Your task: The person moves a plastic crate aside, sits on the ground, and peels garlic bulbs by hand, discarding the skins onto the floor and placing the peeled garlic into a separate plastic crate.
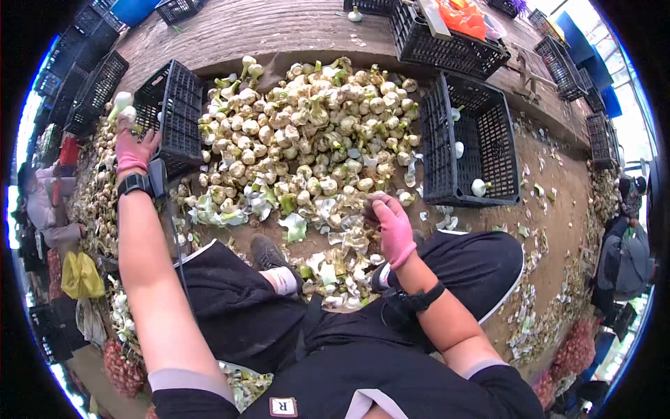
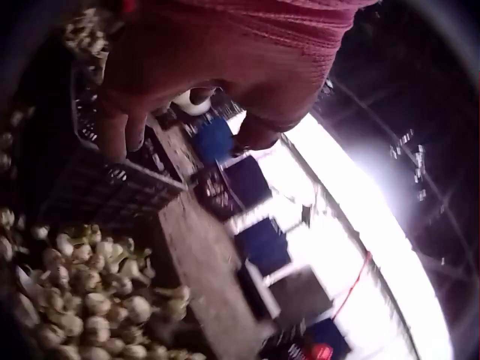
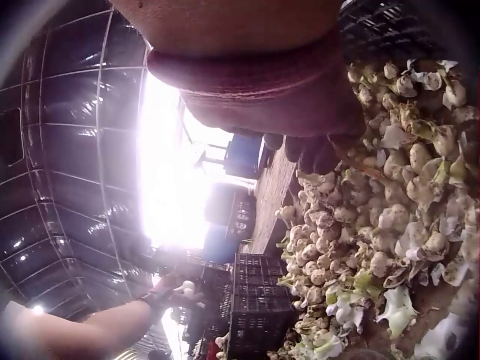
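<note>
My left hand [image 1: 136, 148], in a pink glove with bare fingertips, reaches over the left black crate [image 1: 183, 115] and pinches a white garlic bulb [image 1: 124, 102]. In the left wrist view the bulb [image 2: 193, 103] shows partly behind the fingers of the left hand [image 2: 217, 75]. My right hand [image 1: 391, 227] is above the near right edge of the garlic heap [image 1: 307, 126], fingers curled, with nothing visible in them. The right wrist view shows the fingertips of the right hand [image 3: 285, 112] over the heap [image 3: 390, 217]. The right crate [image 1: 436, 150] has a few bulbs inside.
Loose peelings [image 1: 335, 272] lie between my shoes. Behind the heap runs a wooden platform [image 1: 293, 31], with a crate [image 1: 447, 52] holding an orange bag on it. More crates and garlic are at the left, and people sit at both sides.
</note>
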Available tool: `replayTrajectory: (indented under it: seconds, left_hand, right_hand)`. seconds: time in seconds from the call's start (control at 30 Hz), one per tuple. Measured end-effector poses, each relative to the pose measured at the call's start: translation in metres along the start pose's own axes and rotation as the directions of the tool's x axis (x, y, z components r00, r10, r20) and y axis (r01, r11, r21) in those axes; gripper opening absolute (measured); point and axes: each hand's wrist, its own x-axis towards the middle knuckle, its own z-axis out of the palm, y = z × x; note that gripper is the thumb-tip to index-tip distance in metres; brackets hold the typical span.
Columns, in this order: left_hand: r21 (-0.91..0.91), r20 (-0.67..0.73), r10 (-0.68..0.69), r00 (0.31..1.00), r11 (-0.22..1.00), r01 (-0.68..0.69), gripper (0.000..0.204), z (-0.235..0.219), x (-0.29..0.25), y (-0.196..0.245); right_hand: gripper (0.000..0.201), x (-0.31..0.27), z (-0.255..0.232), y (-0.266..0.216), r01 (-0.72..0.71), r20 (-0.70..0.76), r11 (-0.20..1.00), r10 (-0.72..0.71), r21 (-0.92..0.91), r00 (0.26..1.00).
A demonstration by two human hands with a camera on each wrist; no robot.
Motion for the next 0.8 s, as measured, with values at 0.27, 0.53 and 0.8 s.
replayTrajectory:
  seconds: [0.27,0.53,0.8]
  left_hand:
    - [0.794,0.602,-0.063,0.796,-0.062,-0.605,0.039,0.018,-0.003,-0.253]
    - [0.279,0.801,-0.455,0.388,-0.29,-0.916,0.059,0.118,-0.102,-0.429]
    - [0.725,0.668,-0.317,0.673,0.071,-0.685,0.027,0.107,-0.086,-0.4]
  right_hand:
    - [0.017,0.01,0.001,0.012,-0.038,0.051,0.999,0.039,-0.007,0.998]
    - [0.023,0.008,0.008,0.002,-0.136,0.021,0.987,0.139,-0.086,0.99]
    - [0.025,0.013,0.004,0.004,-0.135,0.065,0.982,0.145,-0.133,0.987]
